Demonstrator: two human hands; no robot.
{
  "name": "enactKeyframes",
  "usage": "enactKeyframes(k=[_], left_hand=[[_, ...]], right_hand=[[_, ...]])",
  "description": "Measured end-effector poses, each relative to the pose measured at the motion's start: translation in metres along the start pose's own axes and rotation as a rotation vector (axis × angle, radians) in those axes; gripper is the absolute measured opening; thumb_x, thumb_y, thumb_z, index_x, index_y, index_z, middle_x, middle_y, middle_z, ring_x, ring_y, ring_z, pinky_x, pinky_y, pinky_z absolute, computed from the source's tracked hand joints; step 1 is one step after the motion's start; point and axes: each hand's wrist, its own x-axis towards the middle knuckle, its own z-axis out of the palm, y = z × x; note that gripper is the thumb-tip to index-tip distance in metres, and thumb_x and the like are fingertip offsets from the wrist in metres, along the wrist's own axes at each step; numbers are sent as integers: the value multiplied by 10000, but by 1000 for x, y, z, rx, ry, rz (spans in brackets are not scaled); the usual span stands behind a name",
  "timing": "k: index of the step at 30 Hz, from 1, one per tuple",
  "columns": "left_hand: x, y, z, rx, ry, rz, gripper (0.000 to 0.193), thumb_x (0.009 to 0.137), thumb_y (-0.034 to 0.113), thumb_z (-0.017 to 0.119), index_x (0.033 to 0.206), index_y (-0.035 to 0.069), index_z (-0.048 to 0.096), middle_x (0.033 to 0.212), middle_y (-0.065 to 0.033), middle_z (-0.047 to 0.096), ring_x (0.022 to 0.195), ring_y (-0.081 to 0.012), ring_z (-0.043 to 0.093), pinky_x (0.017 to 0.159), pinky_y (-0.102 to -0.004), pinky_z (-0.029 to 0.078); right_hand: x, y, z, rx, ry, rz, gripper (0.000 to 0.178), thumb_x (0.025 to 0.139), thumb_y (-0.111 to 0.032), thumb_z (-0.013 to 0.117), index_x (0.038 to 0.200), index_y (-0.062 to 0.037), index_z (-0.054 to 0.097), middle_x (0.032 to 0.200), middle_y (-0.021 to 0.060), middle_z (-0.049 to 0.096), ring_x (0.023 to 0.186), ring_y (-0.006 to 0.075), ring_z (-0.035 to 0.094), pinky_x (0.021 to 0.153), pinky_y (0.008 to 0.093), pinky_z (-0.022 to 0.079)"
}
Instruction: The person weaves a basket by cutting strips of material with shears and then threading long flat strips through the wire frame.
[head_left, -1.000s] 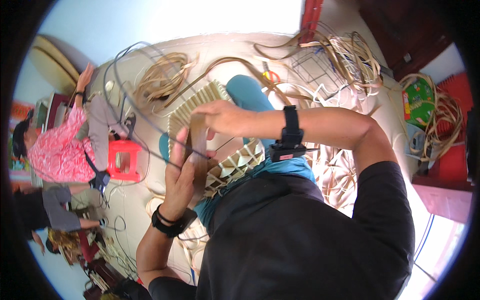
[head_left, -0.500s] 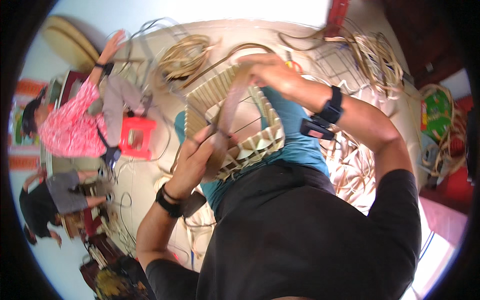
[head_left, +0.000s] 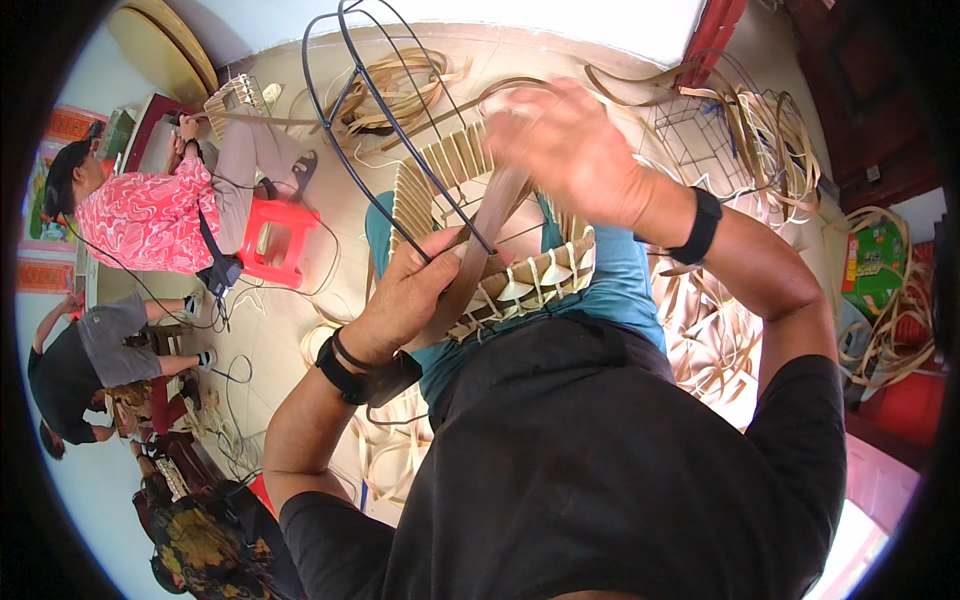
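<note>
At frame centre, a half-woven basket (head_left: 500,250) on a black wire frame (head_left: 400,150) was held on the lap. The left hand (head_left: 420,290) was clamped on a brown strip (head_left: 480,250); the right hand (head_left: 570,150), blurred, could not be judged. The strip could probably slip if that grip loosened.

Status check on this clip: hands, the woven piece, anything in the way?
Left hand gripping a flat brown strip against the half-woven tan strip basket. Right hand blurred above it, grip unclear. Black wire frame arcs across the basket.
</note>
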Motion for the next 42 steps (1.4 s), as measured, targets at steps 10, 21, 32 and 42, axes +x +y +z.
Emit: enactKeyframes(k=[10,21,32,42], left_hand=[[7,5,-5,145,-59,-59,339,968,89,369,1216,-22,571,1095,-74,639,979,-121,613,877,-255,485],[2,-10,-10,76,19,-9,343,983,161,418,1229,-53,522,1160,-157,628,1020,-214,629,934,-342,485],[3,-10,-7,1,-38,34,338,965,160,417,1191,-47,560,1119,-170,639,999,-244,642,894,-362,504],[10,-4,-8,30,-8,-30,306,986,152,433,1185,-35,570,1125,-128,641,992,-193,644,882,-313,515]], right_hand=[[-86,65,1,-376,-222,543,509,826,-253,665,1292,-102,528,1182,122,589,1038,231,574,924,384,440],[9,-22,8,71,-63,-264,430,679,-325,668,1041,-99,615,1078,85,605,1113,284,548,1012,512,357],[-61,94,-14,-192,-111,635,188,796,-159,594,961,-119,673,807,95,673,744,290,664,632,410,539],[-135,104,-37,-156,-279,691,579,757,-181,711,1296,-131,504,1225,161,580,1112,332,567,951,411,461]])
